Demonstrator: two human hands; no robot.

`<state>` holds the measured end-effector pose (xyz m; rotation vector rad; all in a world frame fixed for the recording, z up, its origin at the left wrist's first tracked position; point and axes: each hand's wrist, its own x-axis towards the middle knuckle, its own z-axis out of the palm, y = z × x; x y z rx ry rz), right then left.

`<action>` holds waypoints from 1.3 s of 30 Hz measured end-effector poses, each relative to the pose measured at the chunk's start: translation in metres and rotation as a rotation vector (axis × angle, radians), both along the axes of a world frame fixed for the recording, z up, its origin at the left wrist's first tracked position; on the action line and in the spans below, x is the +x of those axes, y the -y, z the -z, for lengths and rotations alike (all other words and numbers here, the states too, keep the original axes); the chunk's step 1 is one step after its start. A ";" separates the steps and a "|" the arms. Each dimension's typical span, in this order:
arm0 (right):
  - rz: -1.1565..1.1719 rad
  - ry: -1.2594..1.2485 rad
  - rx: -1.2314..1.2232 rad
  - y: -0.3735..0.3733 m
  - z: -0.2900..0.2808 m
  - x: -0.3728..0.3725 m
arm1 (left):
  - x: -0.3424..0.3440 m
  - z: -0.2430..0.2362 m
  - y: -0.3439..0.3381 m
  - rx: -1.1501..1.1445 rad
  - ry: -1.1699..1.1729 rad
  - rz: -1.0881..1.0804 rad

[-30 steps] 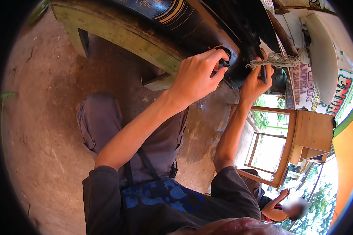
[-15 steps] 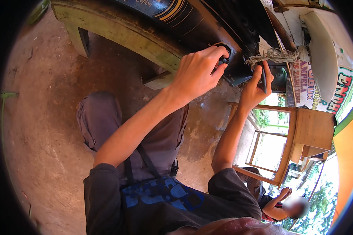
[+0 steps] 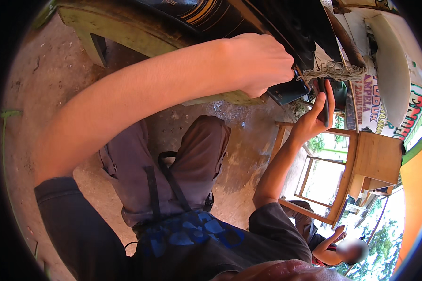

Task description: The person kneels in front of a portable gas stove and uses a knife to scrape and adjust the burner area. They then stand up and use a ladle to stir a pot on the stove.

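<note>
My left hand is curled, back upward, over the front panel of a black gas stove with gold stripes. It covers the spot where the round black stove knob sits; its fingertips and the knob are hidden under it. The left forearm stretches across the view with the elbow raised. My right hand grips a slim, flat, dark object between thumb and fingers, seen edge-on, just below a bundle of frayed twine. I cannot make out what that object is.
A weathered wooden bench supports the stove. A wooden pole runs past the twine. Printed banners and a wooden cabinet stand at the right. Another person sits at the lower right.
My left hand has rotated over the knob, from a side grip to back upward, as the elbow swung out to the left. My right hand, with the dark object, moved slightly right and down.
</note>
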<state>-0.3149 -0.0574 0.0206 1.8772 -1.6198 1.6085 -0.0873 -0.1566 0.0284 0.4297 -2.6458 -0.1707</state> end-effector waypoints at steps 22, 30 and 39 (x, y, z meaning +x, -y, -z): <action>0.003 0.021 -0.002 -0.003 -0.004 0.000 | -0.053 0.079 -0.064 0.698 -1.202 -0.270; 0.026 0.010 0.002 -0.009 0.001 -0.004 | -0.034 0.075 -0.053 0.477 -0.941 -0.315; 0.036 -0.003 0.009 -0.013 0.003 -0.004 | -0.032 0.075 -0.045 0.329 -0.924 -0.312</action>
